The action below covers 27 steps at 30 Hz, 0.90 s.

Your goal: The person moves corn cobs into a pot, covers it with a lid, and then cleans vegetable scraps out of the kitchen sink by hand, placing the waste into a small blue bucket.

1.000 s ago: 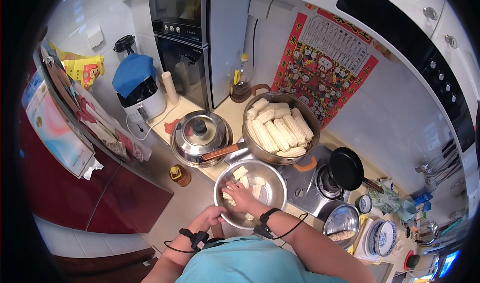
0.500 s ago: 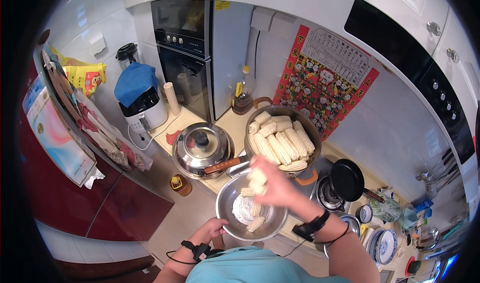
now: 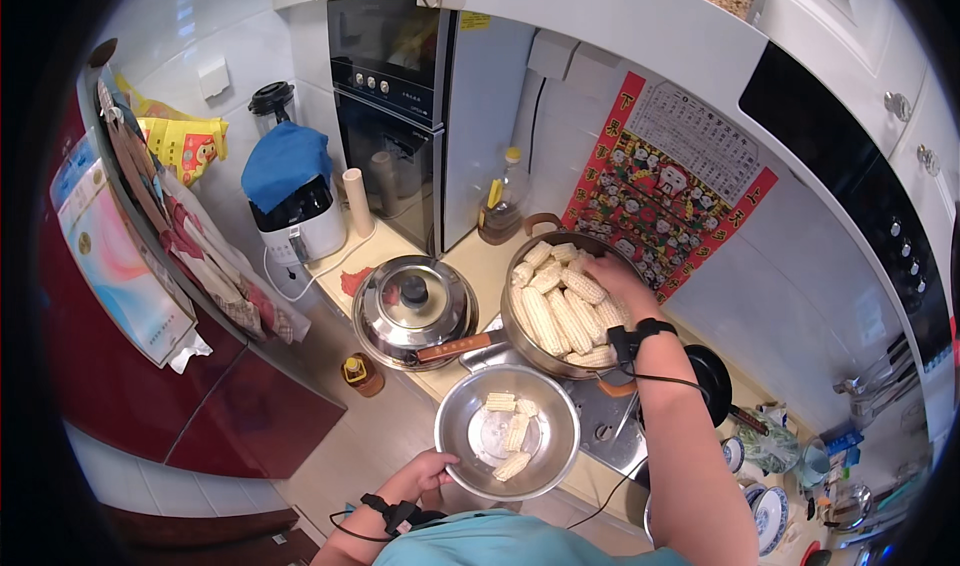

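Observation:
My left hand (image 3: 428,469) grips the near rim of a steel bowl (image 3: 458,436) that holds several pale corn pieces (image 3: 515,432). My right hand (image 3: 612,278) reaches out over a large pot (image 3: 524,338) packed with corn cobs (image 3: 560,306) and rests on the cobs at its far right side. Whether the fingers close around a cob I cannot tell. A dark band with a cable sits on each wrist.
A lidded steel pan (image 3: 413,309) with a wooden handle sits left of the pot. A black pan lid (image 3: 716,378) lies to the right. An oil bottle (image 3: 500,202), a white appliance under a blue cloth (image 3: 289,188) and a built-in oven (image 3: 390,86) stand behind. Dishes (image 3: 765,511) crowd the right counter.
My right hand lifted corn out of the steel bowl and carried it up and away to the big pot. My left hand stayed on the bowl's rim.

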Tool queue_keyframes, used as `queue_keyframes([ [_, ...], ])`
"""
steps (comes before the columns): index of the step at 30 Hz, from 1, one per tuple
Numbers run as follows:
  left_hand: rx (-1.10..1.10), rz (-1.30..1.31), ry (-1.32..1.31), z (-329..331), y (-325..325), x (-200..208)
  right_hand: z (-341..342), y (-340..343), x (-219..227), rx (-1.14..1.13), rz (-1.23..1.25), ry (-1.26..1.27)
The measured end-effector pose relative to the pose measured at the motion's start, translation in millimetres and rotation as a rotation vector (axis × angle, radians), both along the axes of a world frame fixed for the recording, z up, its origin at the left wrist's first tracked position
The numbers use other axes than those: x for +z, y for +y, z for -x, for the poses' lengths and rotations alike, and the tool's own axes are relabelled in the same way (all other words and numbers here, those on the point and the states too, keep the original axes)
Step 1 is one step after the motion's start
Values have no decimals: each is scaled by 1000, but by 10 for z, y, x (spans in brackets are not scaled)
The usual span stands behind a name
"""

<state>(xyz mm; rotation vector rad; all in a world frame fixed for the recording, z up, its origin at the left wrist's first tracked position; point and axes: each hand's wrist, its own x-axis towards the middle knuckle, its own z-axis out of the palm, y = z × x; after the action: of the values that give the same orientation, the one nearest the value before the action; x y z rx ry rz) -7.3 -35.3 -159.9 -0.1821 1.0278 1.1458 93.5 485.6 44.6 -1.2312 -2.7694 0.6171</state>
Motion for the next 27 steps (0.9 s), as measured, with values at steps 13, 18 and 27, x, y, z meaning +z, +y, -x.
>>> queue_keyframes([
  [13, 11, 32, -15, 36, 25, 3, -419, 66, -282, -39, -372, 189],
  [18, -4, -42, -36, 56, -71, -423, -236, -823, 535, -11, -402, 96],
  [27, 16, 54, 25, 0, 74, 348, -579, -2936, -475, 685, 284, 63],
])
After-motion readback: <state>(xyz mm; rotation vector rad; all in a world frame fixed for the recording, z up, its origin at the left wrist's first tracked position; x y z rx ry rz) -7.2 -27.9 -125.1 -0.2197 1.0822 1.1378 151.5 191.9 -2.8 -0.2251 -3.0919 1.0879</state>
